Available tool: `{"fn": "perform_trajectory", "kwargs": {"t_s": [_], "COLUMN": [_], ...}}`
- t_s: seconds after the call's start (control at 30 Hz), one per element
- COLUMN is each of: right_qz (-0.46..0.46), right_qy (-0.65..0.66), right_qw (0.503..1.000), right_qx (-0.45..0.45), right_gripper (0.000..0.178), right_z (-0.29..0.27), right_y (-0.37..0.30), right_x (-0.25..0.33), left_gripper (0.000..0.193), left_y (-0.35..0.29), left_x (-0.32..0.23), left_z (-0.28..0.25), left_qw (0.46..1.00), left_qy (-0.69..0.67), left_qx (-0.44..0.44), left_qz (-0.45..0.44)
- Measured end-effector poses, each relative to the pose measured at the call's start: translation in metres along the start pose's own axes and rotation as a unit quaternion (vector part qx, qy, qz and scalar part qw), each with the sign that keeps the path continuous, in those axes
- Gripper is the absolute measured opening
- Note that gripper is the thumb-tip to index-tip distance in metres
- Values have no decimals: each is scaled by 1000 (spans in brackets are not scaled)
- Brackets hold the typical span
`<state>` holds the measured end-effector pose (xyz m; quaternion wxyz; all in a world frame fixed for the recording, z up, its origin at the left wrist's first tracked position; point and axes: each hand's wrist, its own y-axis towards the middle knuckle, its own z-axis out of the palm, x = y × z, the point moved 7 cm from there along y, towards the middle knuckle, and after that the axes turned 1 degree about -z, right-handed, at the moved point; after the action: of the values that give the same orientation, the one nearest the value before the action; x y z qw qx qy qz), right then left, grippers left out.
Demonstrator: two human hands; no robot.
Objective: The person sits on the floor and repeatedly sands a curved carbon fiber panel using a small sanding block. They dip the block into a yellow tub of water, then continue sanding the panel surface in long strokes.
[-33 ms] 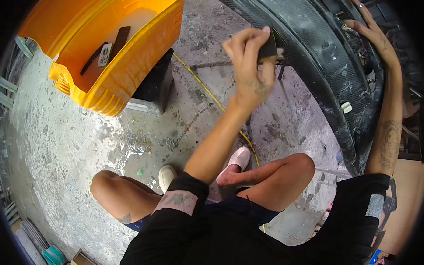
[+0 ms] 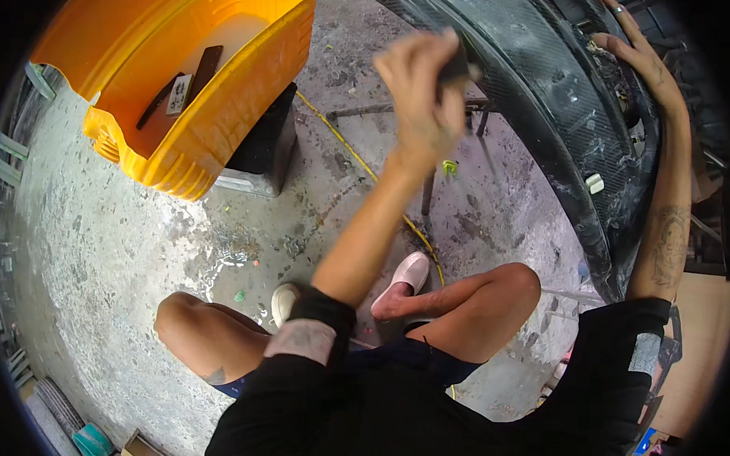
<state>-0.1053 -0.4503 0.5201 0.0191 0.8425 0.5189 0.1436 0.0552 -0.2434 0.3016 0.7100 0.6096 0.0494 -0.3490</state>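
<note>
My left hand [image 2: 420, 89], slightly smeared by motion, is closed round a small dark sanding block [image 2: 454, 62]. It presses the block at the near left edge of a long curved black panel [image 2: 549, 85] with a carbon weave and whitish smears. At the panel's far right side my right hand [image 2: 642, 61] lies open, fingers spread, beside an opening with small fittings in it. A small pale clip-like piece [image 2: 595, 184] sits on the panel's lower part.
To the left a yellow tub [image 2: 208, 113] with several dark strips and a pale block in it rests tilted on a black box [image 2: 266, 151]. A yellow cord [image 2: 354, 158] crosses the wet, stained concrete floor [image 2: 133, 252]. Stand legs [image 2: 428, 194] show under the panel.
My left hand has moved slightly away and to the left along the panel's edge with the sanding block. My right hand stays where it was.
</note>
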Motion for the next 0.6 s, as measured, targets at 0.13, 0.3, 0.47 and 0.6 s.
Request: {"fn": "perform_trajectory", "kwargs": {"t_s": [0.13, 0.3, 0.47, 0.6], "right_qz": [-29, 13, -21, -15], "right_qy": [0, -26, -47, -121], "right_qw": [1000, 1000, 999, 992], "right_qx": [-1, -10, 13, -8], "right_gripper": [80, 78, 77, 77], "right_z": [2, 1, -6, 3], "right_y": [9, 7, 4, 8], "right_x": [10, 11, 3, -7], "left_gripper": [40, 36, 44, 36], "left_y": [41, 5, 27, -3], "left_x": [46, -6, 19, -9], "left_z": [-4, -1, 3, 1], "left_qw": [993, 1000, 993, 998], "left_qy": [-8, -7, -33, -23], "left_qx": [-105, -2, -99, 27], "left_qz": [-59, 13, -62, -54]}}
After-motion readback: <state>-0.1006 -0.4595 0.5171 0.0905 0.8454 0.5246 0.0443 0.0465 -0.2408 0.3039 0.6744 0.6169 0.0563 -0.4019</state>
